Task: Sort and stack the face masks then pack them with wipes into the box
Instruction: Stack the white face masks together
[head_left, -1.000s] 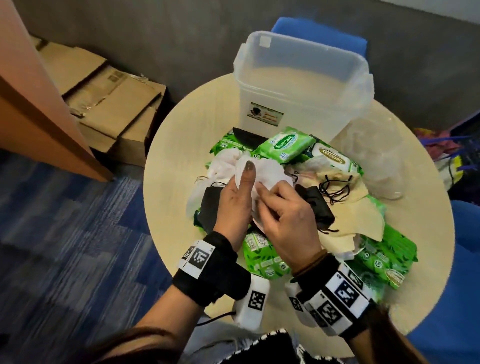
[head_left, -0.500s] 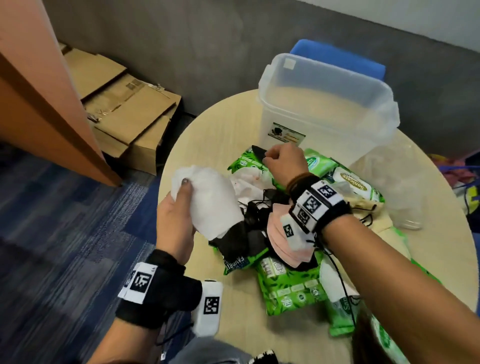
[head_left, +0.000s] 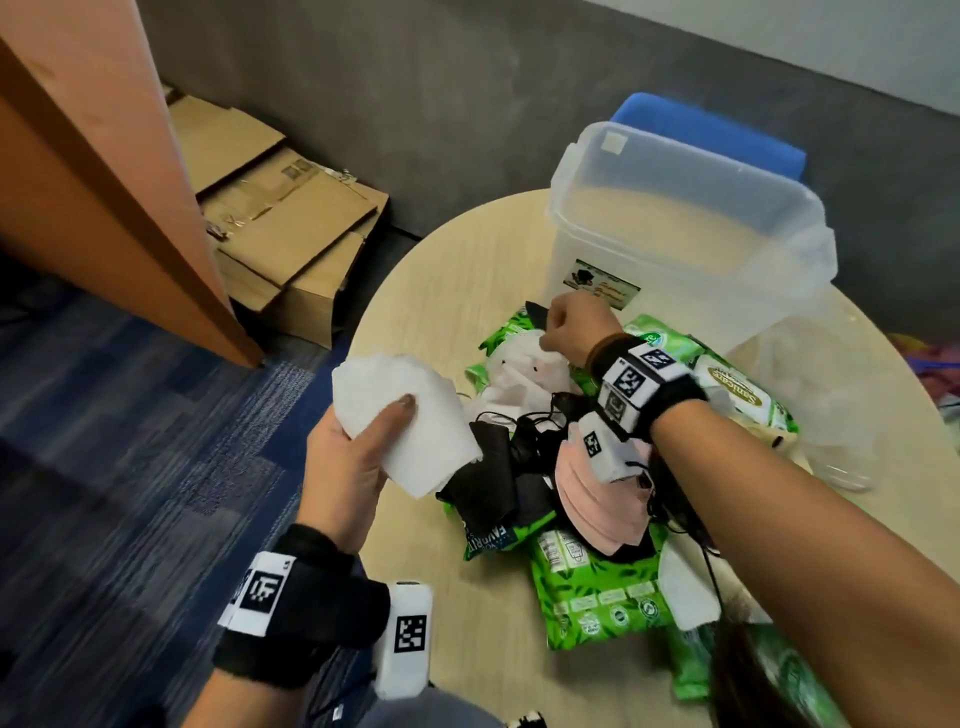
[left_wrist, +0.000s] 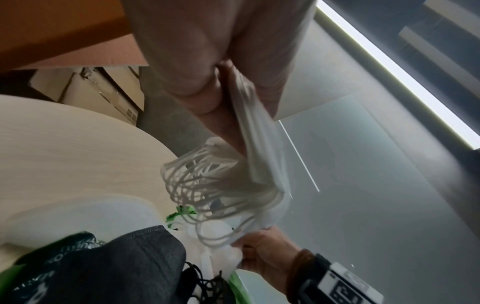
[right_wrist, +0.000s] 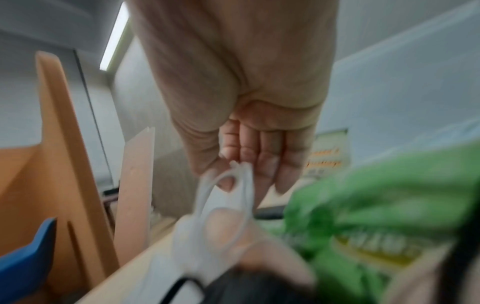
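My left hand (head_left: 358, 441) grips a stack of white masks (head_left: 402, 421) above the table's left edge; their ear loops (left_wrist: 207, 185) dangle below the fingers. My right hand (head_left: 569, 327) reaches to the far side of the pile and pinches the loop of a white mask (right_wrist: 233, 185) lying on it (head_left: 519, 379). Black masks (head_left: 498, 483) and pink masks (head_left: 587, 499) lie mixed with green wipe packs (head_left: 592, 592) in the middle of the round table (head_left: 498, 623). The clear plastic box (head_left: 685, 228) stands open behind the pile.
A crumpled clear plastic bag (head_left: 831, 395) lies right of the box. Flattened cardboard boxes (head_left: 291, 228) sit on the floor at the left beside an orange panel (head_left: 104, 176). A blue chair (head_left: 711, 135) stands behind the box.
My left hand lifted the white masks off the pile and carried them to the left. My right hand left them and reached across to the far side of the pile, pinching another white mask.
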